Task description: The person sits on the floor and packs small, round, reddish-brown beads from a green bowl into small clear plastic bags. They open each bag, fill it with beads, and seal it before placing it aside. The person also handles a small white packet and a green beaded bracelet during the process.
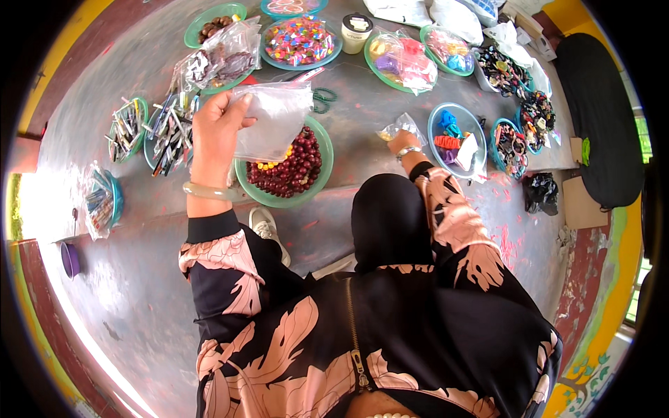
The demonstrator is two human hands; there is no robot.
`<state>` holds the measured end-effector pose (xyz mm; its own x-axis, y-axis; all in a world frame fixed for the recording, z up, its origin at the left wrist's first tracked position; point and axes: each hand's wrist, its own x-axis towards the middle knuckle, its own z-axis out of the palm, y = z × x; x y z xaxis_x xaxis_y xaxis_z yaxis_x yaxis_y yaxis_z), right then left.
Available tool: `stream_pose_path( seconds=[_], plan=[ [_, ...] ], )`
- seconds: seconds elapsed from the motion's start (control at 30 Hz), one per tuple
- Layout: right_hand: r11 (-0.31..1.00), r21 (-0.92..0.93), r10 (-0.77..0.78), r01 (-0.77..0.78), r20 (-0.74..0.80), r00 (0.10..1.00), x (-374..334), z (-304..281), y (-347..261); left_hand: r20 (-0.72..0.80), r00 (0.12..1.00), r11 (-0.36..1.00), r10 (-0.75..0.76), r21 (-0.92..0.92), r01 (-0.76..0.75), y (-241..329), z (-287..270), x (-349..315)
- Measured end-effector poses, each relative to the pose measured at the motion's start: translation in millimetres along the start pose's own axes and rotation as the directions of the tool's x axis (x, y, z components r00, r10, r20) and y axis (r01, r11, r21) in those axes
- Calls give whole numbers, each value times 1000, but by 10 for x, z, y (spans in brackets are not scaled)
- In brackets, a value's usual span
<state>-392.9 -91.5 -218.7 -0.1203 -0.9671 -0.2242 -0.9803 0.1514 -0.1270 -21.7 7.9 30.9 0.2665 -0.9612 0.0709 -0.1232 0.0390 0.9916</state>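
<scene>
My left hand [217, 125] is raised, its thumb and fingers pinching the edge of a flat clear plastic bag [275, 118]. Behind and below that bag is a green bowl [240, 182] of dark red bead strings [293, 171], with some yellow beads partly covered by the bag. Further right, my right hand [404, 143] is closed at a small crinkled clear plastic packet [412, 124] on the grey surface. Something yellowish shows beside its fingers, too small to name. A clear bowl [433, 115] with blue, orange and purple pieces stands just right of this hand.
Green-handled scissors [324, 99] lie beyond the bead bowl. Bowls of pens [171, 132] stand at left, a tray of colourful pieces [300, 42] and a lidded cup [356, 33] at the back. Dark hair-tie-like items [503, 70] fill containers at right, near a black bag [541, 193].
</scene>
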Motion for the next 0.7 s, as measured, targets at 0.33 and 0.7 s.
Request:
stream_pose_path(
  seconds=[0.33,0.7],
  plan=[
    [706,557,-638,437,234,734,-561,-1706,-939,-246,959,987,-140,46,156,114,-446,26],
    [409,766,-861,496,143,488,-990,-1678,-2044,466,884,942,-14,302,-144,-381,-343,-56]
  ],
)
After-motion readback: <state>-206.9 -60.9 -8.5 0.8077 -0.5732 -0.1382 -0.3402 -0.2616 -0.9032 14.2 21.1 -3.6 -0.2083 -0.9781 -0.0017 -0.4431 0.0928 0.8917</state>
